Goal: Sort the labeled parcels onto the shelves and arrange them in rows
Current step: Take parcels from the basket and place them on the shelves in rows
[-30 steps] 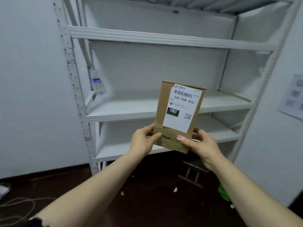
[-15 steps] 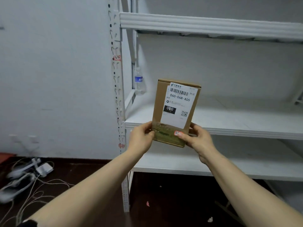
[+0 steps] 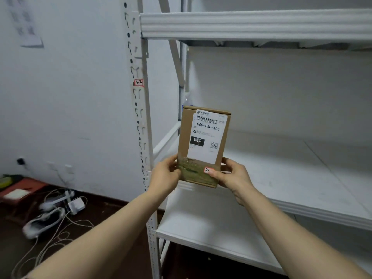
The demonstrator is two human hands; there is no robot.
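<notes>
i'm holding the cardboard parcel [image 3: 203,146] upright in the air in front of the middle shelf [image 3: 281,170], not resting on it. left hand [image 3: 166,176] grips its lower left edge and right hand [image 3: 233,176] its lower right, fingers [image 3: 214,174] curled round it. the shipping label [image 3: 208,135] reads 060-06b-a05, with a small 3-1 tag [image 3: 207,169] below. a 3-2 tag [image 3: 138,82] sits on the left post [image 3: 144,117]. cables [image 3: 56,228] lie on the floor.

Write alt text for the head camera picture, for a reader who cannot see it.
A left hand and a right hand hold a brown cardboard parcel upright by its lower edge before white metal shelves. Its white shipping label reads 060-06B-A05 and a small red-edged tag reads 3-1; a similar tag on the shelf post reads 3-2.
</notes>
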